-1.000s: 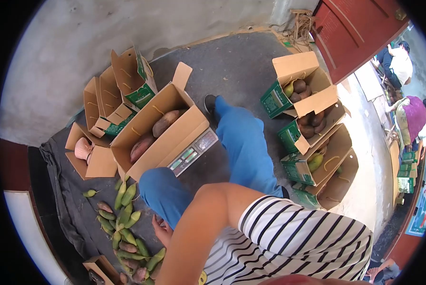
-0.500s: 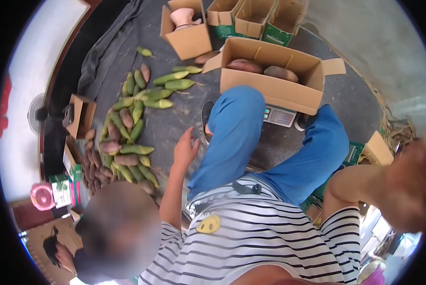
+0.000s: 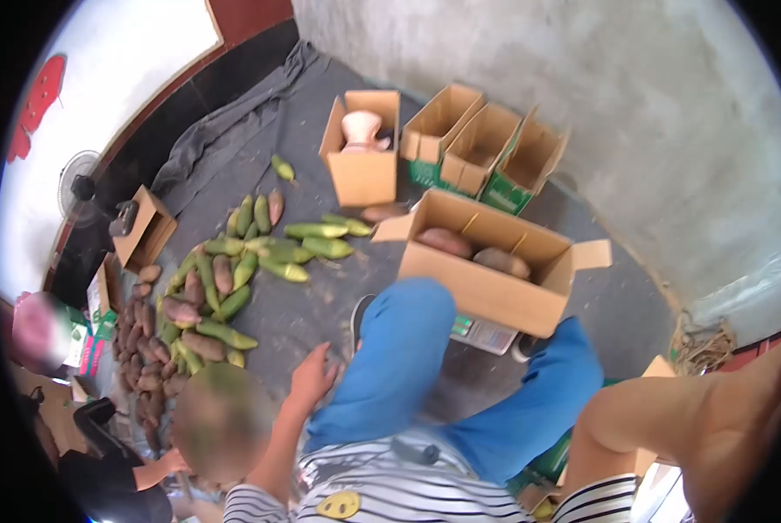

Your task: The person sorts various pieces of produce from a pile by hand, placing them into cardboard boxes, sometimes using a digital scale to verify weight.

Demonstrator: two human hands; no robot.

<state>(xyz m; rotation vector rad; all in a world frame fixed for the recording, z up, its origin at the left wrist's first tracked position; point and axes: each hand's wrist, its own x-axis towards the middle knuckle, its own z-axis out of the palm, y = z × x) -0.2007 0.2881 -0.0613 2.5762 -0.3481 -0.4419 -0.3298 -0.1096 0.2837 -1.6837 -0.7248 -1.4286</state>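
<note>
My left hand hangs beside my left knee, fingers apart, with nothing in it. On my right, the raised forearm runs up close to the camera, and the fingers of that hand are not discernible at the edge. Before my knees a long open cardboard box stands on a digital scale. Inside lie two large reddish-brown sweet potatoes, one at the left and one nearer the middle. Left of my hand, green radishes are spread on the floor among more sweet potatoes.
Three open green-and-brown cartons stand near the wall. Another carton holds a pinkish object. A heap of brown sweet potatoes lies at the left, near another person's arm. Coiled rope lies at the right.
The view has tilted upward, so the boxes and vegetables sit lower in the picture and more wall shows. My right hand has shifted toward the right edge. The box's contents look the same.
</note>
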